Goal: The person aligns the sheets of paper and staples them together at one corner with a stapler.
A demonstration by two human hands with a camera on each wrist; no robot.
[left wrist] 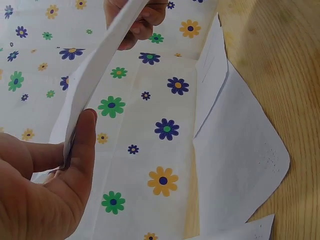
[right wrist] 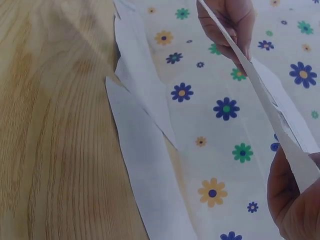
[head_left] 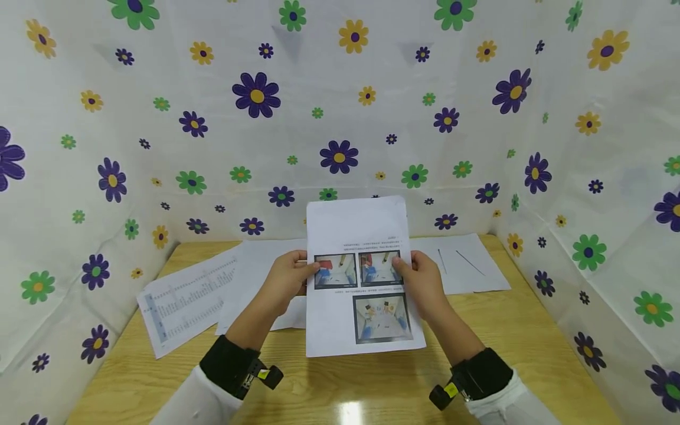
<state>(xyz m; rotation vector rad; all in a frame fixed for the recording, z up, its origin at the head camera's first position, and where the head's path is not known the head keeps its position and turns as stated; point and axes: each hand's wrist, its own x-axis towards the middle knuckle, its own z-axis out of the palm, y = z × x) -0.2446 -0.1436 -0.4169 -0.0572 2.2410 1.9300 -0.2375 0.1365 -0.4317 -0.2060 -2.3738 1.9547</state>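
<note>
My left hand (head_left: 289, 277) and right hand (head_left: 422, 280) pinch the side edges of a printed sheet (head_left: 361, 277), lifted above the wooden table (head_left: 531, 336); so light a pinch could let it sag or slip.

A sheet printed with a table (head_left: 186, 301) is lying at the left of the wooden table (head_left: 531, 348), overlapping blank white sheets (head_left: 255, 265) beside it. Another white sheet with two thin lines (head_left: 462, 262) is resting at the far right. Flowered cloth (head_left: 340, 118) is hanging behind and along both sides.
</note>
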